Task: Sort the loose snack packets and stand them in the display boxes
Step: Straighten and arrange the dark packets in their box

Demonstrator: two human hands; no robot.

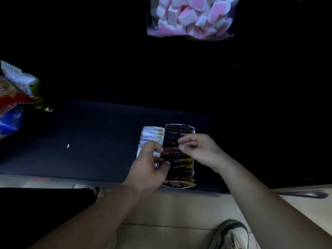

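Over the dark-packet display box, the person's left hand and right hand are each pinching one edge of a dark snack packet, likely holding it upright for slotting among its matches (white packets are standing just beside).

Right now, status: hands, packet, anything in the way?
Left grip, right grip both pinching a dark snack packet. Held over dark-packet display box, beside white-packet box. Nothing blocking seen.
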